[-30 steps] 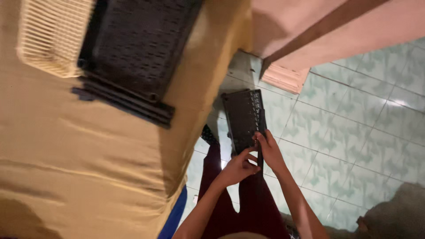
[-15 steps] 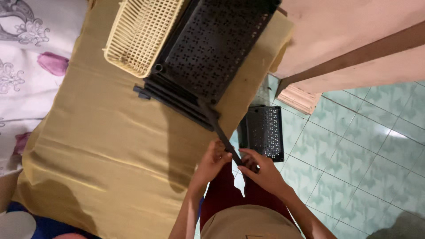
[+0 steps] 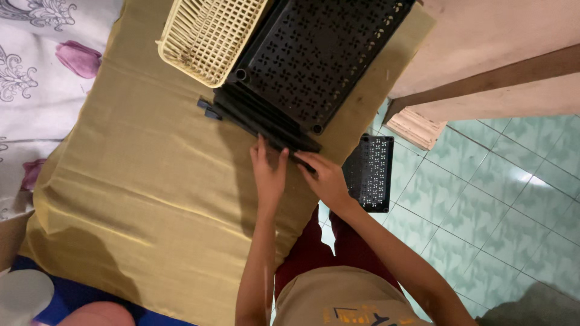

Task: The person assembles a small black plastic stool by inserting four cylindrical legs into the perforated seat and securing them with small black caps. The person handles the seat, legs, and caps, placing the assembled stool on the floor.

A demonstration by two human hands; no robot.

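- Over the head view, at the near end of the stack of black flat pieces (image 3: pixel 260 121) both hands meet: the left hand (image 3: pixel 269 172) lies flat with fingers together and pointing up-frame, fingertips touching the stack's lowest edge.
- Beside it, the right hand (image 3: pixel 326 178) has its fingers (image 3: pixel 305 158) stretched leftward along that same edge; they look pressed on the strip, but whether they pinch it or only rest on it cannot be told.
- Long axis of the stack runs diagonally, from upper left near the small black clips (image 3: pixel 208 108) down to lower right, so it lies straight ahead of both hands, with the right hand nearer its lower end.
- On top sits a large black perforated tray (image 3: pixel 320 54), overlapping the stack; a cream slatted basket (image 3: pixel 208 36) touches its left side.
- Everything rests on the ochre cloth (image 3: pixel 139 187), which has wide bare room to the left and toward the person.
- Right of the cloth's edge the surface drops to a green tiled floor (image 3: pixel 495 199), where a smaller black perforated panel (image 3: pixel 371 172) stands just beside the right wrist.
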